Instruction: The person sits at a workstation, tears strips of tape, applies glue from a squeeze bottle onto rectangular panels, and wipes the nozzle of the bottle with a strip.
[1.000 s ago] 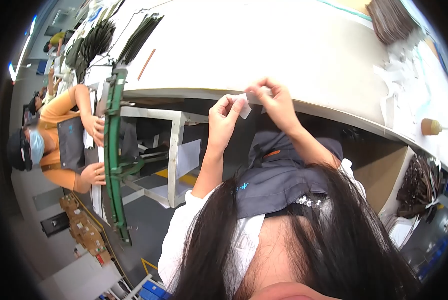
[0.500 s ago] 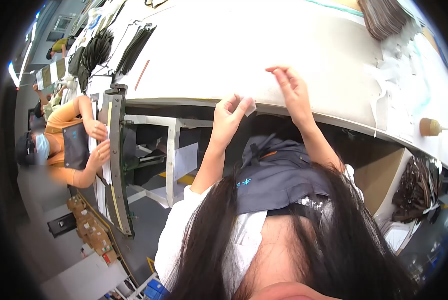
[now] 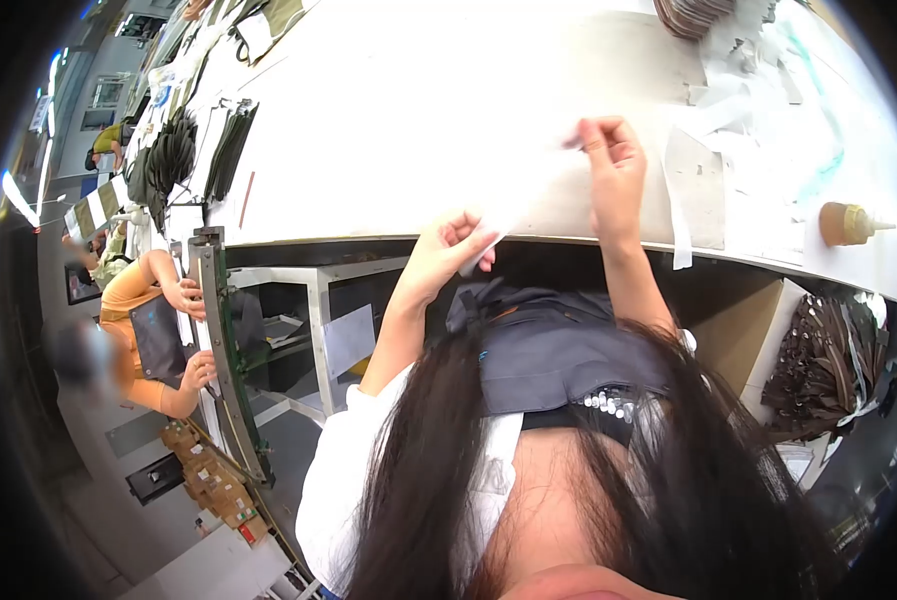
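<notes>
Head view, centre: one blurred white strip (image 3: pixel 500 222), which we pinched in our left hand (image 3: pixel 442 262); one right hand (image 3: pixel 616 172), fingers curled, grip we could not tell. Far right: one amber bottle (image 3: pixel 846 224), on our white table (image 3: pixel 388 130).

The tabletop (image 3: pixel 368 150) looks smooth and pale (the bottle (image 3: pixel 844 224), amber plastic).
</notes>
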The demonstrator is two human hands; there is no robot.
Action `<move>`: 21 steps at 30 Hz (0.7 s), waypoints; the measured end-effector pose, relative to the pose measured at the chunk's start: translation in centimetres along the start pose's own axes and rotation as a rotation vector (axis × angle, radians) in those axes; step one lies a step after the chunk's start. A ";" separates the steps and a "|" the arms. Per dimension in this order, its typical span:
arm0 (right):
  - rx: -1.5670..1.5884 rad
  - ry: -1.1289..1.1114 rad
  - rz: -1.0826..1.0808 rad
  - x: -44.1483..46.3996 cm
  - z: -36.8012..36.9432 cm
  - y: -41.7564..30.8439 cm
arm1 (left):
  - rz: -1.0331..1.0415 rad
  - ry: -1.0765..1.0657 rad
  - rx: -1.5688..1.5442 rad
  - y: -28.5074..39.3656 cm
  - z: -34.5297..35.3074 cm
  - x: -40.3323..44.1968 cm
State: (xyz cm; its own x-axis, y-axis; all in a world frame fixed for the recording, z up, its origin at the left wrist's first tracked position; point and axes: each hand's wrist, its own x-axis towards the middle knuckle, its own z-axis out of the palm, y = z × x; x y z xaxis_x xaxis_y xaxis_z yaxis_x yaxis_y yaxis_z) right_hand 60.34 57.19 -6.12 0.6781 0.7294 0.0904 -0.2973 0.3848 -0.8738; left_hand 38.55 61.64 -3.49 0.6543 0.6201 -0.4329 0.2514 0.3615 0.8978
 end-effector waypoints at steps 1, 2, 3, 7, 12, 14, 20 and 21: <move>-0.014 0.034 -0.031 0.4 -0.7 -0.4 | 0.011 0.020 0.001 -0.4 -0.2 -0.3; -0.001 0.056 -0.047 0.6 -1.0 -0.6 | 0.024 0.040 0.002 -0.7 -0.4 -0.7; 0.012 0.079 -0.065 0.9 -1.2 -0.7 | 0.028 0.071 0.007 -0.8 -0.7 -1.0; 0.025 0.085 -0.070 1.0 -1.5 -1.0 | 0.133 0.196 0.061 -0.6 -1.5 -0.8; -0.219 0.161 -0.171 0.5 -4.2 -3.5 | 0.223 0.250 0.075 0.8 -0.2 2.3; -0.294 0.226 -0.219 1.1 -6.5 -4.6 | 0.253 0.206 0.127 1.4 1.2 4.3; -0.782 0.471 -0.518 3.4 -12.4 -8.1 | 0.556 0.091 0.046 3.6 7.6 10.9; -0.898 0.531 -0.632 3.6 -12.8 -8.7 | 0.640 0.147 0.001 3.7 8.0 11.4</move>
State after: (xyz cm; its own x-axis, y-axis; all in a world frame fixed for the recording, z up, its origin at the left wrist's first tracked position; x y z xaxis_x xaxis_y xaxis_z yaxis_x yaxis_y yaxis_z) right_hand 73.94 49.23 -4.25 0.7881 0.1524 0.5964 0.6122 -0.0930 -0.7852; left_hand 52.65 64.45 -4.45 0.5705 0.8011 0.1808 -0.1548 -0.1113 0.9817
